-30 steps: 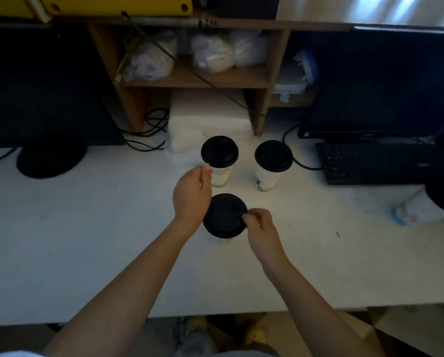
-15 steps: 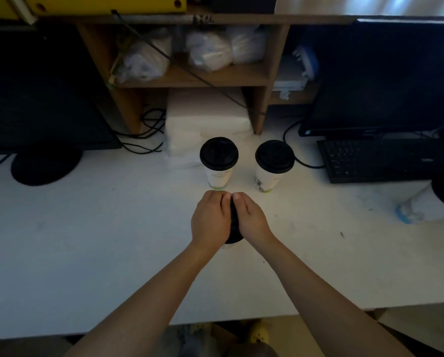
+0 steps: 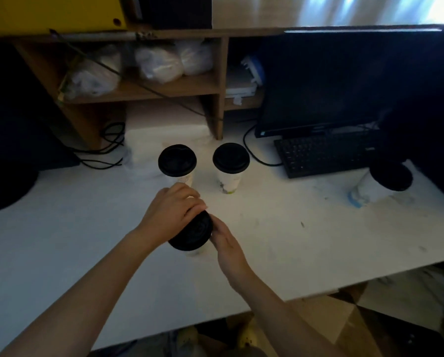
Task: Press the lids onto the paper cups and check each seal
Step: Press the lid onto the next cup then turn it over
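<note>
Black plastic under my palm: my left hand (image 3: 173,212) lies curled over the far-left part of the lid (image 3: 193,234), fingers bent down onto its top, while my right hand (image 3: 227,244) stands flat and open-fingered against the lid's right rim, thumb side up, steadying rather than pinching. The near cup (image 3: 196,251) sits directly beneath both hands on the white desk (image 3: 267,240), only a sliver of its pale wall showing below the lid. I judge the lid thin and springy, likely to pop up on one side if I press off-centre, and the paper wall soft enough to buckle under a squeeze, so the safe hold is at the rim, pushing straight down around the edge. The lid looks slightly tilted toward me, though in this dim light I cannot be sure it isn't simply the camera angle. Just beyond my left hand stands a lidded cup (image 3: 177,163), and to the right of it a second lidded cup (image 3: 230,163) with a green mark low on its side; both lids look seated. Whether any cup holds liquid I cannot tell (every top is covered). Well off to my right a fourth cup (image 3: 378,185) lies tipped on its side, lid on.
</note>
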`<state>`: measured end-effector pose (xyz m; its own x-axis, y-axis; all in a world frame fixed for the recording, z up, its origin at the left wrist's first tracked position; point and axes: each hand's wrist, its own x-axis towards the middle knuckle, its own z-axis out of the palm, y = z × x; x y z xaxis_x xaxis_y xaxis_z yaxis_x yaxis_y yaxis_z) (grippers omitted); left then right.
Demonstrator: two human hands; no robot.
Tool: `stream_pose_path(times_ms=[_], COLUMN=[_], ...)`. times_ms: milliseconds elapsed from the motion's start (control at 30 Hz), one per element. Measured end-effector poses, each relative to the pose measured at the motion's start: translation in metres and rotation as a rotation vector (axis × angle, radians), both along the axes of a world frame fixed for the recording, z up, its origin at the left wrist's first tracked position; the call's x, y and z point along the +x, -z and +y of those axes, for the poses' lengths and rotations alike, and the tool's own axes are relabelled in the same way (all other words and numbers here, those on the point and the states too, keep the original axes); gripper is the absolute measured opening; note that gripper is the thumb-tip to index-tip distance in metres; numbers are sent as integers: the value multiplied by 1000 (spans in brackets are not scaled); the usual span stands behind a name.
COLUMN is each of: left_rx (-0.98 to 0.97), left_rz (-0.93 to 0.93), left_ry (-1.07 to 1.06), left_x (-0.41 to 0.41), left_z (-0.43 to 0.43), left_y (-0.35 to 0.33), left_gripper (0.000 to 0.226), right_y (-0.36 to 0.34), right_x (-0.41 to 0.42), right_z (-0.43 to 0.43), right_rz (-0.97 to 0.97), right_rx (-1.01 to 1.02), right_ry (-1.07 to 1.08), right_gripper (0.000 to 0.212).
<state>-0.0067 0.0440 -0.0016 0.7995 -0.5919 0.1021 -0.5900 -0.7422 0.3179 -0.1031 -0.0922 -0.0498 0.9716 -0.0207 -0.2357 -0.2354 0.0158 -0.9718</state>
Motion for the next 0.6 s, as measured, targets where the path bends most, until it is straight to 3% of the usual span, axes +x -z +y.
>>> stream_pose_path(times_ms=[133,300,467,600], left_rx=[61,151,204,196], left_rz=[152,81,28,22], left_ry=[-211,-306,-293,-280], left_x=[-15,-21,-23,-25], left_z=[-24,-35,-36,-37], left_y=[3,11,8,1], left_gripper=[50,46,61,51], right_y=[15,23,40,49], right_x=[2,31,53,51], right_z=[-18,-23,-23,-21], right_rz=[-28,36,18,-47], right_rx=[-136,-138,-115,-95], right_ry=[-283,-511,-658,-614], right_gripper=[63,87,96,91])
